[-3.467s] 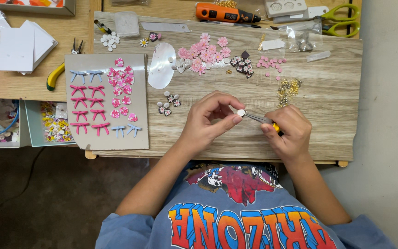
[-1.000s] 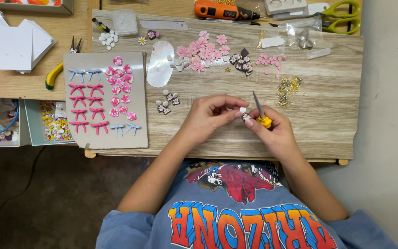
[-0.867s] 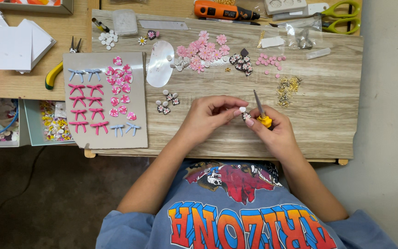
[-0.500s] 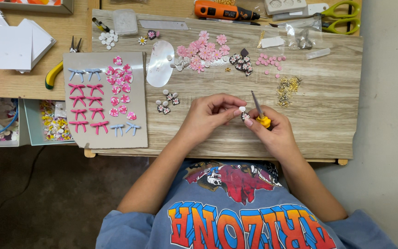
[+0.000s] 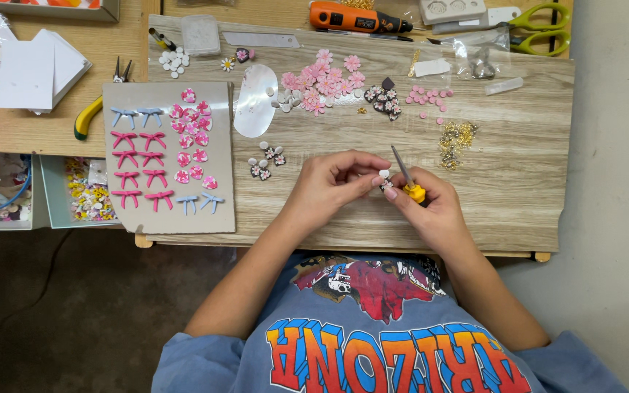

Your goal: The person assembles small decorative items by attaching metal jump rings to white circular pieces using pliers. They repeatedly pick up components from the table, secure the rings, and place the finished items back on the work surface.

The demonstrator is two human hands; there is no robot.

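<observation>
Item: small white and pink flower-shaped piece [image 5: 385, 180], pinched at the fingertips of the left hand [image 5: 327, 185], just above the front middle of the pale wood-grain work board [image 5: 518, 182]. Too small to tell its material.

Right hand [image 5: 431, 211]: closed around a slim metal-tipped pick with a yellow handle [image 5: 407, 179], its point slanting up and away from the piece, the handle end beside it.

Handling note: the work likely goes best with both wrists braced on the board, the piece held lightly between finger pads so its petals keep their shape, and the tip brought in slowly at a shallow angle.

Surface: grey rectangular card [image 5: 172, 156] at the left, bearing rows of pink and pale blue bows and pink blossoms. Scatter of loose pink flowers [image 5: 322, 76] at the far middle; dark flower cluster [image 5: 384, 98] beside it; heap of small gold-coloured findings [image 5: 456, 136] to the right. Orange rotary tool [image 5: 354, 18] and green-handled scissors [image 5: 540, 25] along the far edge.

Room: a second wooden table with white cards [image 5: 34, 69] at the left, a dark floor below, and a pale wall at the right.
</observation>
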